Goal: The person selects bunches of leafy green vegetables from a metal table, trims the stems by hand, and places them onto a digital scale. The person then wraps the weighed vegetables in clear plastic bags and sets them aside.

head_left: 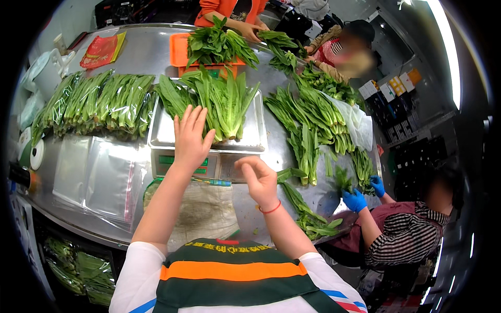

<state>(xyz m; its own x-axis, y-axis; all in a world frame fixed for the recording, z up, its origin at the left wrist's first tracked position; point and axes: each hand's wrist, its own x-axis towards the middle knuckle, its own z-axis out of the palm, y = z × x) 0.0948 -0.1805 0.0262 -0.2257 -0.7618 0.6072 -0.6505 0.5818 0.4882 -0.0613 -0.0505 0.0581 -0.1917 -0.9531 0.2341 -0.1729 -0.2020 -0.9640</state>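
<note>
Leafy green stalks (222,107) lie in a shallow metal tray (250,145) on a scale with a green display (201,166). My left hand (192,136) is flat with fingers stretched out, over the tray's near left part beside the stalks' cut ends. It holds nothing that I can see; whether it touches the greens or tray, I cannot tell. My right hand (259,180), with a red string at the wrist, hovers just right of the scale's front. Its fingers are loosely bent, apart from the thumb, with nothing visible in them.
Bagged greens (99,101) are stacked on the left, with flat clear bags (102,175) nearer me. Loose greens (318,120) heap on the right. An orange crate (179,49) stands beyond the tray. Co-workers handle greens at the far side and right, one in blue gloves (355,200).
</note>
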